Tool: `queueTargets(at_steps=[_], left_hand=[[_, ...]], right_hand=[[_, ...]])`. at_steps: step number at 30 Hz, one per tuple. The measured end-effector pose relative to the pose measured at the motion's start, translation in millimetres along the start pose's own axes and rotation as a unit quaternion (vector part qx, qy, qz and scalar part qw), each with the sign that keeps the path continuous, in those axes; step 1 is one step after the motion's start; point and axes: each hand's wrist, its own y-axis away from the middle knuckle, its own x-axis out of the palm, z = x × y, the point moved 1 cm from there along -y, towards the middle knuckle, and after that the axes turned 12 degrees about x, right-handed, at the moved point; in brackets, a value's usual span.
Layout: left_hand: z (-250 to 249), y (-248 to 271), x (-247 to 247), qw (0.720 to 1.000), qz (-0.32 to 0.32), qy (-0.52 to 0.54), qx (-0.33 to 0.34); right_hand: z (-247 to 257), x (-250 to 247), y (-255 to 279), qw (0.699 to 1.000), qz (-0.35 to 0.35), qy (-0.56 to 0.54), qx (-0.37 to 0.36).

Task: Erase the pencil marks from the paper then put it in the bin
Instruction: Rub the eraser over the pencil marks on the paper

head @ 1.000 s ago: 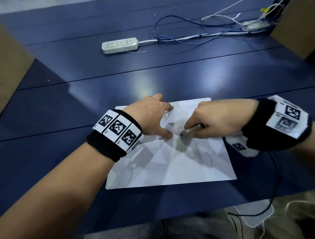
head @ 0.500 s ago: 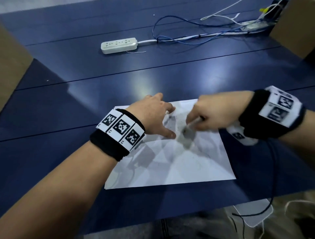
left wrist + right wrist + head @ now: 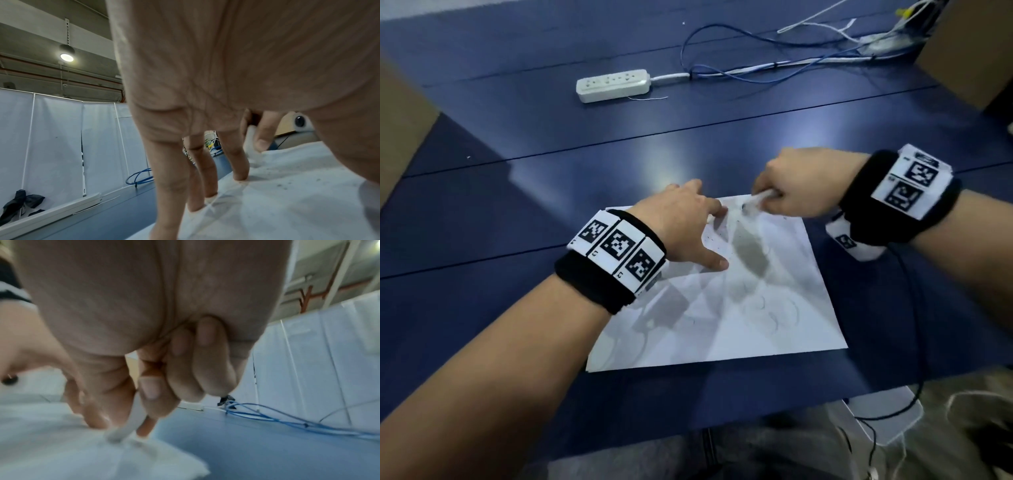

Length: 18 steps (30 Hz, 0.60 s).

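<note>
A creased white paper (image 3: pixel 739 318) with faint pencil marks and eraser crumbs lies on the blue table (image 3: pixel 517 192). My left hand (image 3: pixel 685 229) presses it flat with spread straight fingers (image 3: pixel 238 162) near its far left part. My right hand (image 3: pixel 791 192) pinches a white eraser (image 3: pixel 756 202) between thumb and fingers, its tip touching the paper's far edge. In the right wrist view the eraser (image 3: pixel 131 421) stands on the paper (image 3: pixel 61 447), blurred. In the left wrist view the eraser (image 3: pixel 249 142) shows beyond my fingers. No bin is in view.
A white power strip (image 3: pixel 613 85) lies farther back on the table, with blue and white cables (image 3: pixel 756 72) running to the right. Brown cardboard (image 3: pixel 400 126) stands at the left edge and more at the far right (image 3: pixel 969 51). A black cord (image 3: pixel 914 342) hangs from my right wrist.
My right hand has moved the eraser from the middle of the paper up toward its far edge. My left hand stays pressed on the paper.
</note>
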Motion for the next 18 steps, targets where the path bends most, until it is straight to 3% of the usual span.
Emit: queueTargets(at_steps=[3,7,12,15,18], left_hand=[[0.3,0.1,0.4,1.000,-0.003,-0.001,-0.001],[1.1,-0.4,0.5,1.000,-0.001,-0.003,0.000],[-0.9,0.1,0.1,1.000,0.000,0.001,0.001],[-0.6,-0.2,0.5,1.000,-0.005,0.002,0.002],[0.2,-1.7,-0.7,1.000,0.000,-0.002,0.002]], right_hand=[[0.0,3.5,7.8,1.000,-0.010,0.004,-0.016],[17.5,7.0,44.4,0.984,0.132,-0.009,-0.120],[0.5,-4.5,-1.2,1.000,0.001,-0.014,0.005],[0.2,-1.9,7.3,1.000,0.006,-0.002,-0.028],[13.7,7.3,40.9,0.989,0.088,-0.036,-0.115]])
